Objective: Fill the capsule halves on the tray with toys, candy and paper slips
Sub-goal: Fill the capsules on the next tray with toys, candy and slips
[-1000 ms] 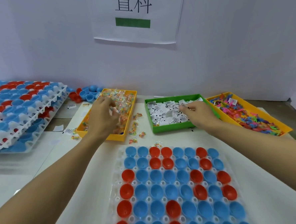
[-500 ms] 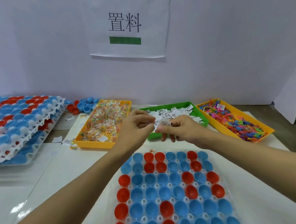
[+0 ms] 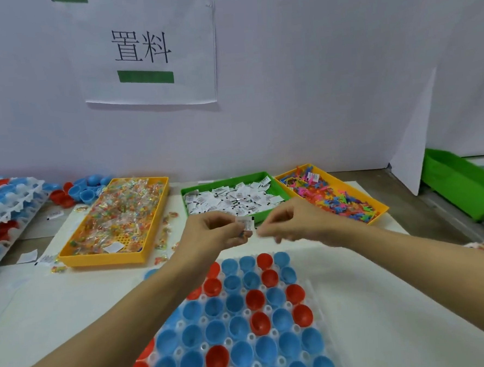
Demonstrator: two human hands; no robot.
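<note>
Both hands meet above the tray's (image 3: pixel 317 295) far edge: the left hand (image 3: pixel 215 233) pinches a paper slip (image 3: pixel 247 222) in its fingers, the right hand (image 3: pixel 291 223) curled beside it, its hold unclear. Capsule halves (image 3: pixel 234 303) look empty; next, the slip must drop into one.

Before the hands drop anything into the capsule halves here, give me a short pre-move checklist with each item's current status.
1. Paper slip in hand: ok, the left hand pinches it at the fingertips.
2. Candy in hand: cannot tell; a bit of colour shows under the left fingers.
3. Right hand holding anything: cannot tell; its fingers are curled and blurred beside the slip.
4. Capsule halves open and upward on the white tray: ok.
5. Visible halves empty: ok.
6. Hands over the tray: not ok, they hover just beyond its far edge, in front of the green tray.
</note>
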